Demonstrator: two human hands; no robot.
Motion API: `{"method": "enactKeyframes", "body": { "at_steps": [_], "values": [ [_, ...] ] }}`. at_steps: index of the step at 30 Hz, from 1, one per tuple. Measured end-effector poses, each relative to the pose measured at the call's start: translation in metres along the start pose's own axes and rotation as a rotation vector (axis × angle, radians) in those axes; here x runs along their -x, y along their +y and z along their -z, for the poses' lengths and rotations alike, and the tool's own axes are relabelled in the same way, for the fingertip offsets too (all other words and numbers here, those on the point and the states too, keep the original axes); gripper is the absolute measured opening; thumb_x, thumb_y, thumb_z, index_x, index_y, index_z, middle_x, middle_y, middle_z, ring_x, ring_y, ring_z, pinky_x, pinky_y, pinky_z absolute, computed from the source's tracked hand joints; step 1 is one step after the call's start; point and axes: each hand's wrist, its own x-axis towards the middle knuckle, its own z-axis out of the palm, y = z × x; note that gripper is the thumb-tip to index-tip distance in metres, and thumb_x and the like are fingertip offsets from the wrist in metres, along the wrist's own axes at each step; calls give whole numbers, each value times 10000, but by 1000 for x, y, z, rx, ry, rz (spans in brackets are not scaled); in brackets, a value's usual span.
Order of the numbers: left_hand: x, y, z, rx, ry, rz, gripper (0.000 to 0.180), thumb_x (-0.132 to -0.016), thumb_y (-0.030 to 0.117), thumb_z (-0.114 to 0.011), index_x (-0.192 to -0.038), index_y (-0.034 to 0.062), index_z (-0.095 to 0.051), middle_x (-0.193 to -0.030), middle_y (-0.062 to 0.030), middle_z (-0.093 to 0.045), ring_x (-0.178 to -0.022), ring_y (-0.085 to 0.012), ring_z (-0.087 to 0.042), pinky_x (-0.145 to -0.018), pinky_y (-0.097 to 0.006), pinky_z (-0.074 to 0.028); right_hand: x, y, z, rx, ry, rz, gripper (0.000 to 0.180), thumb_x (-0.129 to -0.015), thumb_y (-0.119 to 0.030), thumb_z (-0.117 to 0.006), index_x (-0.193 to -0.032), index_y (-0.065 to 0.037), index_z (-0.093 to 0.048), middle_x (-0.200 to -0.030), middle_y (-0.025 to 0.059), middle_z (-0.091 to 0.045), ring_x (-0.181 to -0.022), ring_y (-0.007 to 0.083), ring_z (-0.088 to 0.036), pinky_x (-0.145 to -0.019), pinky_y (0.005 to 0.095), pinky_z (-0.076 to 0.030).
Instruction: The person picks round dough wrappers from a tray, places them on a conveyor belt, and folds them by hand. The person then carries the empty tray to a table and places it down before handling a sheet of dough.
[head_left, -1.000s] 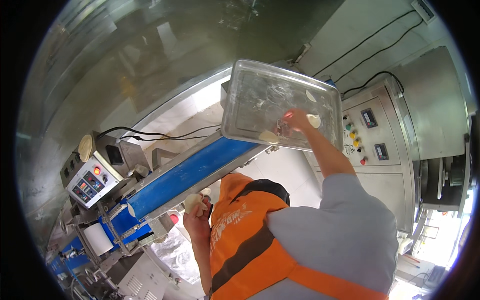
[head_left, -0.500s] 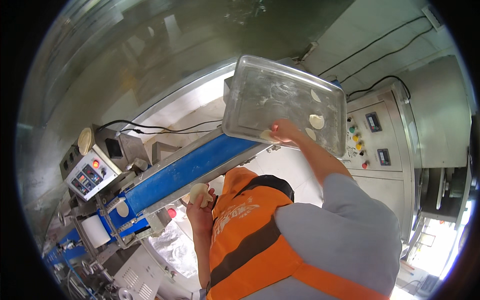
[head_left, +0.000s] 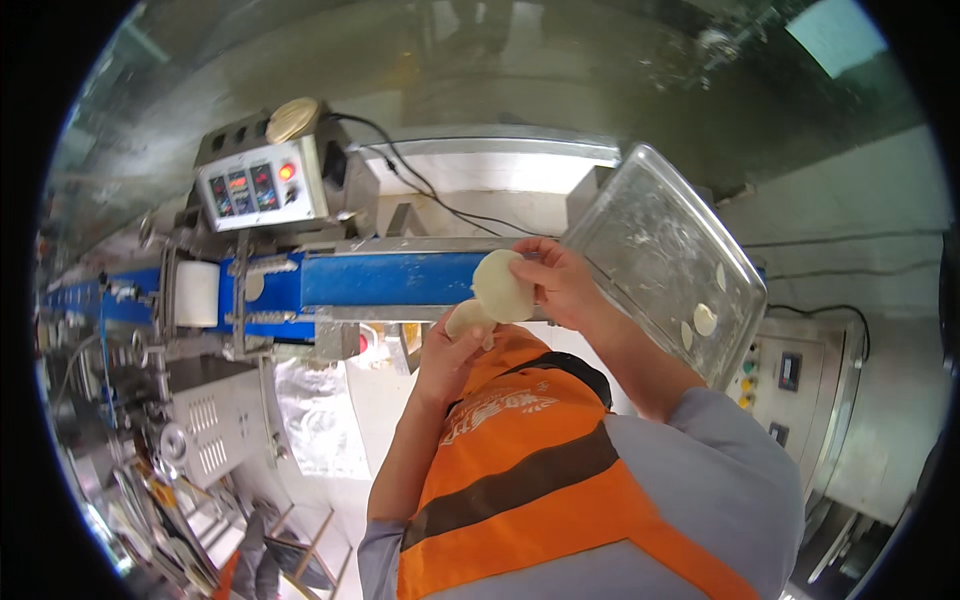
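Note:
My right hand (head_left: 556,283) pinches a round, pale dough wrapper (head_left: 502,286) at its right edge, in front of the blue conveyor belt (head_left: 400,278). Just below and left of it, my left hand (head_left: 452,358) is closed on more dough wrappers (head_left: 468,319), close to my orange apron. The two lots of dough nearly meet or overlap; I cannot tell whether they touch. To the right, a floured metal tray (head_left: 640,240) lies tilted across the belt's end, with several dough pieces, one a whole round (head_left: 704,320), near its right side.
A control box (head_left: 262,190) with a red light stands behind the belt, a stack of dough rounds (head_left: 293,120) on top. One dough round (head_left: 254,287) lies on the belt beside a white roller (head_left: 197,294). A steel cabinet with buttons (head_left: 790,390) is at right; flour (head_left: 318,420) lies below left.
My right hand has left the tray and come left to my left hand, now holding a dough wrapper. The left hand has risen toward it. My view has turned left.

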Motion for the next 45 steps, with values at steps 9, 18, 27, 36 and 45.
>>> {"method": "enactKeyframes", "body": {
  "at_steps": [9, 18, 27, 36, 45],
  "values": [
    [41, 28, 17, 249, 280, -248, 376, -963, 119, -632, -1298, -11, -524, -1197, -119, -644, -1067, -226, -660, -879, -353, -573, -9, 30, -83, 690, -278, 272, 280, -882, -97, -744, -1104, -6, -598, -1023, 70, -678, -889, 123, -660, -760, 259, -545],
    [76, 42, 15, 145, 424, -410, 391, -919, 38, -680, -1278, -40, -547, -1196, -122, -649, -1062, -206, -659, -921, -340, -556, -5, 56, -106, 569, -360, 119, 203, -891, 15, -705, -1061, -4, -597, -1007, 55, -662, -875, 106, -655, -752, 245, -549],
    [84, 41, 22, 285, 473, -420, 316, -949, 73, -668, -1230, -39, -576, -1163, -115, -659, -1033, -196, -664, -885, -325, -574, -7, 67, -113, 504, -509, 132, 186, -925, 30, -656, -1094, 7, -583, -1053, 66, -651, -949, 117, -651, -806, 262, -549],
    [79, 40, 27, 97, 477, -365, 234, -968, 100, -636, -1156, -40, -637, -1086, -100, -687, -974, -157, -664, -855, -297, -568, -5, 59, -111, 1066, -579, 664, 230, -908, -101, -703, -1098, 23, -667, -1047, 109, -673, -900, 180, -677, -784, 280, -528],
    [77, 40, 32, -75, 536, -319, 205, -939, 115, -669, -1085, -28, -669, -988, -65, -696, -859, -109, -647, -758, -274, -545, -5, 76, -105, 772, -381, 198, 213, -976, -132, -633, -1105, 35, -661, -945, 101, -692, -869, 121, -645, -758, 249, -517]
  ]
}}
